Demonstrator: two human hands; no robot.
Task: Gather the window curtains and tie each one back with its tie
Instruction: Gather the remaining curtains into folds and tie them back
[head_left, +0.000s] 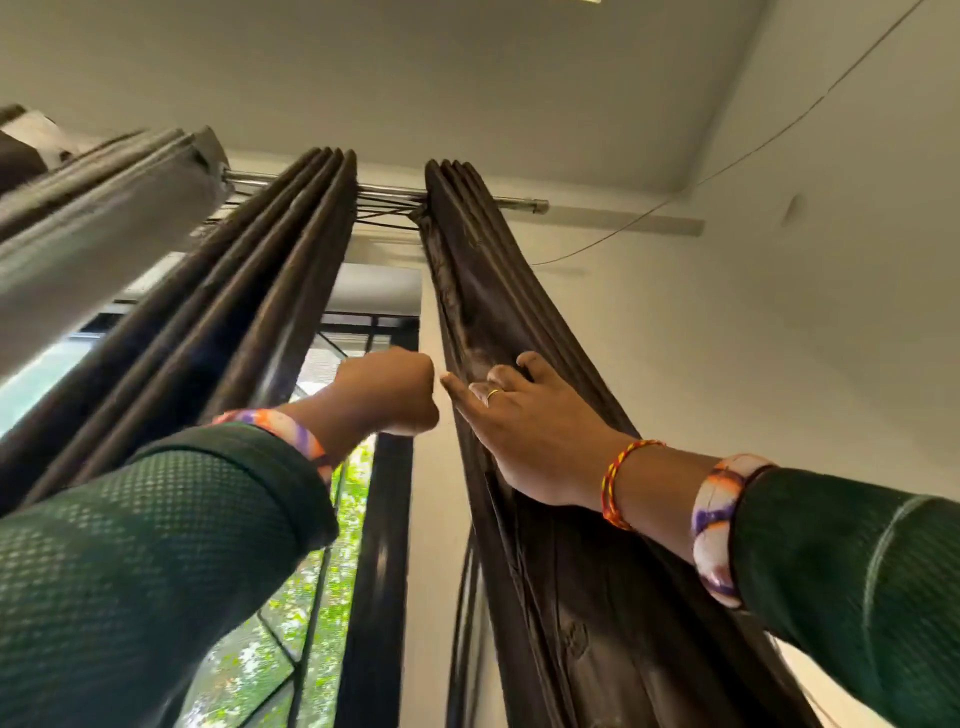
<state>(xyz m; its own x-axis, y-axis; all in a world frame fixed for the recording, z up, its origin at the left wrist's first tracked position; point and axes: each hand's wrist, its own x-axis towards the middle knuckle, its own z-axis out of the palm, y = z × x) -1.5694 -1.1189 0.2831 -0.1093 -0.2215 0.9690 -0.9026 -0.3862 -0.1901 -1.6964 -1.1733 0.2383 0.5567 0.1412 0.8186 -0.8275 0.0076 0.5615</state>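
I am looking steeply upward. A dark brown curtain (498, 291), gathered into a narrow bundle, hangs at the right end of the chrome rod (522, 203). My right hand (524, 421) lies on this bundle, and its fingertips hook into the folds. To its left, a second dark brown curtain (249, 312) hangs in pleats. My left hand (387, 389) is a closed fist in the gap between the two curtains, and nothing shows in it. No curtain tie is in view.
A grey curtain (98, 223) hangs at the far left on the same rod. Behind the gap is a dark-framed window (382, 545) with green leaves outside. A thin wire (779, 136) runs across the white wall on the right, below the ceiling.
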